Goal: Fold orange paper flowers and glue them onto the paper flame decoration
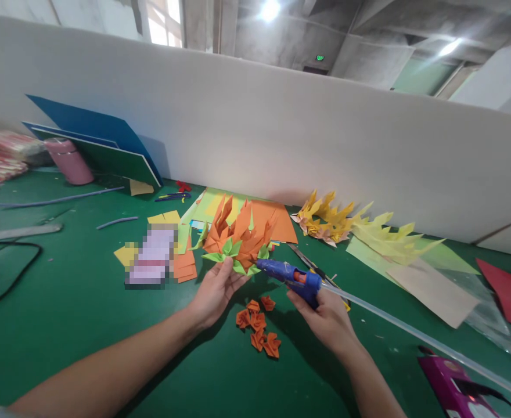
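My left hand [215, 291] is closed on the base of an orange folded-paper flower [238, 235] with green paper leaves, holding it up above the green table. My right hand [325, 316] grips a blue hot glue gun [292, 278] whose nozzle points left at the flower's green base. A long clear glue stick [412, 334] sticks out of the gun's back to the right. Several small orange folded pieces [259, 328] lie on the table between my wrists.
A yellow paper flower [327, 220] and pale yellow-green cut paper [390, 238] lie by the white partition. Paper sheets [447, 296], a red sheet [510, 293], blue and green boards [103, 145], a pink cup [69, 161], a black cable [7, 278] and a purple box [451, 386] surround the area.
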### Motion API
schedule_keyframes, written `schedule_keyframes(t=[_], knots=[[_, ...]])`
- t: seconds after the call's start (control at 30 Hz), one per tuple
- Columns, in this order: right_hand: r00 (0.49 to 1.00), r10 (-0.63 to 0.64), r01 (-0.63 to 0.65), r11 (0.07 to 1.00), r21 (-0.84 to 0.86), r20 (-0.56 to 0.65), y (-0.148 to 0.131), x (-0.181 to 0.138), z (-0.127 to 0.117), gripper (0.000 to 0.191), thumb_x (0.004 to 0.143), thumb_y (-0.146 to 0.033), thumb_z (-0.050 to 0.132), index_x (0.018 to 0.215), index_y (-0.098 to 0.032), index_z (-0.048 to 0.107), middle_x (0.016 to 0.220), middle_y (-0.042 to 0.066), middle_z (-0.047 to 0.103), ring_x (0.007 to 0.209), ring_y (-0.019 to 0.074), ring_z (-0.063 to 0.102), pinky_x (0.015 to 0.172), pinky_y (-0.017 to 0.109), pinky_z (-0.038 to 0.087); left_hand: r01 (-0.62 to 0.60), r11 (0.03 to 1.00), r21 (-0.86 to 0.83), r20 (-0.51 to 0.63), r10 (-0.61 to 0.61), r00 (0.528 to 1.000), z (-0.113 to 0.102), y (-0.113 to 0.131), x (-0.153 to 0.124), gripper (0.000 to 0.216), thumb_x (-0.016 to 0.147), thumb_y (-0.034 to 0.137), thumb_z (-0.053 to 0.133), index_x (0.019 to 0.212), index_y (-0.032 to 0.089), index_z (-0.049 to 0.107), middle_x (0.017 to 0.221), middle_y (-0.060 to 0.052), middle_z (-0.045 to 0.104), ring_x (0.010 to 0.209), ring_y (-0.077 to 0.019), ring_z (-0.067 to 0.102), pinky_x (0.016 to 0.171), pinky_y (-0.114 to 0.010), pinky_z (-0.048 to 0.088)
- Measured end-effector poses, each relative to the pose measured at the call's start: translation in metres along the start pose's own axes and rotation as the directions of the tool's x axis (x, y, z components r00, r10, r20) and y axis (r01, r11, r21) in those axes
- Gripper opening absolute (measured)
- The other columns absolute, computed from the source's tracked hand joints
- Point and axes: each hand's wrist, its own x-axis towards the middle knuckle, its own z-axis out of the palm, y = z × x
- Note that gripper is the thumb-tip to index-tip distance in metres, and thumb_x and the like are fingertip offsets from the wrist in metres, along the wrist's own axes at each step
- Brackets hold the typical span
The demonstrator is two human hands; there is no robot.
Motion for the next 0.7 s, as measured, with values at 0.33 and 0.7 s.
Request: schedule_keyframes(t=[0.33, 0.7], knots=[[0.989, -0.148, 0.149, 0.983, -0.110, 0.017, -0.0012, 0.0006, 0.0006, 0.045, 0.086, -0.056, 0.039, 0.060, -0.023, 0.055, 0.047, 0.001, 0.048, 0.046, 0.0184, 0.049, 0.044, 0.028, 0.036, 0.034, 0.999, -0.010, 0.021, -0.034, 0.999, 0.0021, 0.0023, -0.0005, 0.017, 0.076, 0.032, 0.067, 0.079, 0.015, 0.065, 0.085, -0.010, 0.074, 0.079, -0.0176, 0.070, 0.081, -0.029, 0.054], [0.990, -0.140, 0.135, 0.984, -0.117, -0.033, -0.0011, 0.0016, -0.0024, 0.043, 0.086, -0.057, 0.039, 0.062, -0.024, 0.051, 0.052, 0.002, 0.052, 0.047, 0.0190, 0.050, 0.045, 0.028, 0.037, 0.050, 0.999, -0.018, 0.004, -0.050, 0.999, -0.0013, 0.0001, 0.0008, 0.028, 0.076, 0.035, 0.067, 0.058, 0.017, 0.054, 0.048, 0.003, 0.053, 0.055, -0.0119, 0.059, 0.085, -0.036, 0.052]])
